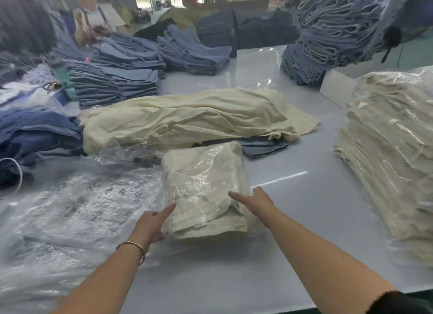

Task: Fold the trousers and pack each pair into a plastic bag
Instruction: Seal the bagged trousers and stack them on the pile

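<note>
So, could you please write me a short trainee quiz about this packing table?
1. True or false: the folded cream trousers in the clear plastic bag lie between the left hand and the right hand.
2. Which stack holds pairs already bagged? A) the blue denim stack far left; B) the cream stack in plastic on the right.
3. Fill in: the loose heap of unfolded trousers behind the bagged pair is ____ in colour.

Key: 1 true; 2 B; 3 cream.
</note>
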Demonstrator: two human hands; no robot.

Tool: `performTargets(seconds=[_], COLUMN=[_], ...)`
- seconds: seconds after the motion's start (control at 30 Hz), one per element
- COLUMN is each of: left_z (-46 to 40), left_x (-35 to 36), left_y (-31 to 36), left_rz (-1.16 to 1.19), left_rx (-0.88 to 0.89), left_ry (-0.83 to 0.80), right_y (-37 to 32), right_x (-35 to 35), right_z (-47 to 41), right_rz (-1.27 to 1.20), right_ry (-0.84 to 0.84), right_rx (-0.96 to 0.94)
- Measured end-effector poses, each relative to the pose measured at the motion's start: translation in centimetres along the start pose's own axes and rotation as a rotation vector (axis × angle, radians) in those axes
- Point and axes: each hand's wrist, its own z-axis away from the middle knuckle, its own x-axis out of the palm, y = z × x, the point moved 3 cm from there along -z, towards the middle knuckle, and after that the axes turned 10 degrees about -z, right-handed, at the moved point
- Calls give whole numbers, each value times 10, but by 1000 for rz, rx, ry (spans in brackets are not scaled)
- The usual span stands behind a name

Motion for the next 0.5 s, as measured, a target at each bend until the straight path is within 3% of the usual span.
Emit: performTargets(seconds=[0.13, 0.3, 0.4, 0.5], left_z=[-1, 17, 32, 54], left_x=[18, 38, 48, 60], left_y=[16, 52, 90, 144], left_rz=[75, 293, 306, 305], left_rx=[-89, -72, 56, 236], left_ry=[-41, -272, -308, -303], right_y=[-10, -16, -25, -54], right_x=[10, -4, -26, -68], right_z=[-9, -15, -11, 1], right_rz=[-52, -62, -100, -192], right_ry=[-117, -190, -192, -122], right_rx=[100, 215, 226, 97])
